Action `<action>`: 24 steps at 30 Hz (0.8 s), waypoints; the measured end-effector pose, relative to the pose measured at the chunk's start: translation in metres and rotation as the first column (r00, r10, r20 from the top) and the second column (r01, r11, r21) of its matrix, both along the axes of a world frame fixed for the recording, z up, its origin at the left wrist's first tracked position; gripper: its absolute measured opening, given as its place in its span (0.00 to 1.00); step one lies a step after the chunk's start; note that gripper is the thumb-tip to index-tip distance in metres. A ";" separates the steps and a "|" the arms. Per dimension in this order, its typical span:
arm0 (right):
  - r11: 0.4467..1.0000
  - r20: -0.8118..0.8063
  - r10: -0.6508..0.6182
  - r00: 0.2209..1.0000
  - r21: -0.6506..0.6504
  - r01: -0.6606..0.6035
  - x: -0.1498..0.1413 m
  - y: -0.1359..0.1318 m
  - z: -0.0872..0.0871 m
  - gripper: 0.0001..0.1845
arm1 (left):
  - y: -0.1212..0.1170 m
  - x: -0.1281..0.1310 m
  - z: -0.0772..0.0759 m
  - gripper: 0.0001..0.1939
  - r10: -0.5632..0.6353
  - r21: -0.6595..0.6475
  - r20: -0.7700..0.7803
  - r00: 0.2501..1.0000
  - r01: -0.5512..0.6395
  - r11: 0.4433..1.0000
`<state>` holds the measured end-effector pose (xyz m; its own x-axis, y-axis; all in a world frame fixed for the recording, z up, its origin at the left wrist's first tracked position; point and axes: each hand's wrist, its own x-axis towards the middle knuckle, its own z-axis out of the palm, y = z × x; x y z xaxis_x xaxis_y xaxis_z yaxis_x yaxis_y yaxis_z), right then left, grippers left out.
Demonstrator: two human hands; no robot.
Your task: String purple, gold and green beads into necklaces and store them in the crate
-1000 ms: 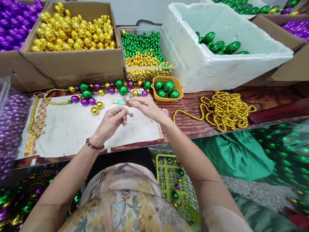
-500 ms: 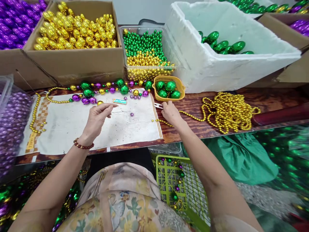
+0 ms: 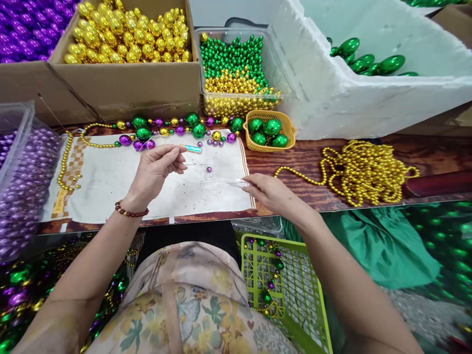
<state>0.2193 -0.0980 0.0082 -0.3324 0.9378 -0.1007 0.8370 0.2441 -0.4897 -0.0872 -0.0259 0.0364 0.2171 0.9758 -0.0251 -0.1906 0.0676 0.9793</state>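
Note:
My left hand (image 3: 161,162) is closed in a pinch over the white cloth (image 3: 121,189), holding a fine thread. A loop of it shows above the fingers, and a thin straight line, thread or needle, runs right towards a loose purple bead (image 3: 209,169). At the cloth's right edge my right hand (image 3: 271,192) is closed round small thread snips (image 3: 239,184), their pointed blades facing left. Behind my left hand lies a strand of green, purple and gold beads (image 3: 199,130). A small blue-and-white packet (image 3: 192,149) sits just beyond its fingertips.
A yellow basket (image 3: 254,144) holds green balls. Gold bead chain (image 3: 372,172) is heaped at right. Along the back stand a cardboard box (image 3: 125,91), a clear bead tub (image 3: 239,101) and a white foam box (image 3: 332,105). A green crate (image 3: 313,295) is below the table edge.
My right hand has drawn back from near the yellow basket to the cloth's edge with the snips. The short gold strand there no longer shows. The view has shifted slightly.

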 end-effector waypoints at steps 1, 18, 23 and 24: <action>1.000 0.038 -0.001 0.999 -0.002 0.001 -0.007 0.001 0.001 0.14 | -0.001 0.000 0.000 0.09 -0.005 -0.002 0.001 1.000 0.005 1.000; 0.994 0.154 -0.106 0.982 0.025 0.104 -0.034 0.027 -0.034 0.17 | 0.000 -0.030 -0.022 0.09 0.018 -0.215 0.005 1.000 -0.017 0.976; 0.989 -0.029 -0.077 0.997 0.121 0.080 -0.033 0.016 -0.041 0.18 | -0.003 -0.049 -0.039 0.10 0.065 -0.356 0.006 0.998 -0.059 0.933; 0.990 -0.063 -0.062 0.996 0.126 0.070 -0.038 0.015 -0.040 0.19 | -0.003 -0.053 -0.042 0.13 0.027 -0.372 -0.059 0.998 -0.047 0.927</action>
